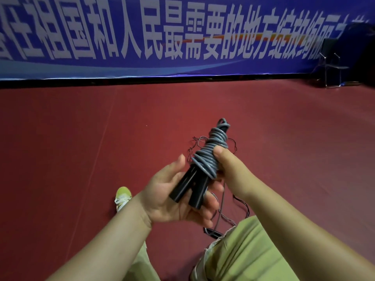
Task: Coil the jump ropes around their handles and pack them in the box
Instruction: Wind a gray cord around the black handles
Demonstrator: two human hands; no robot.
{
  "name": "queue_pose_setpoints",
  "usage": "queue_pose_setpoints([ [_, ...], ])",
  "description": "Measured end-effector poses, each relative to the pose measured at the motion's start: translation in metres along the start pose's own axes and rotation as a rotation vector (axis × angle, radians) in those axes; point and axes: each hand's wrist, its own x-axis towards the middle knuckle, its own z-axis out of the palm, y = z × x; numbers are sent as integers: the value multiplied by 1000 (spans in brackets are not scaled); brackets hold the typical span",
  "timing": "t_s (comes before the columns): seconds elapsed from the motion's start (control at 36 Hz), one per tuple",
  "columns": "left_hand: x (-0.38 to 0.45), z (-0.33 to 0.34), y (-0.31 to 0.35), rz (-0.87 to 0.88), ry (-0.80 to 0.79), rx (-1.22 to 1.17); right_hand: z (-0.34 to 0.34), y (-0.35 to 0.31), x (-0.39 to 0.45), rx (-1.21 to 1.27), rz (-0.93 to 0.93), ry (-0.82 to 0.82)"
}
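Head view: left hand (174, 197) fingers cradle two black handles (189, 187), right hand (227, 165) fingers grasp the grey rope (211, 155) coiled above them.

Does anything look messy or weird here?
Yes. The grey rope is wound unevenly round the black handles, bunched up top. A thin dark rope lies tangled on the floor behind the hands.
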Motion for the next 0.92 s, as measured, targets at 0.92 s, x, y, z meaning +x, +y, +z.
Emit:
queue_pose_setpoints([
  [0.92,-2,6,4,-181,996,1187,-2,16,-8,-354,168,86],
])
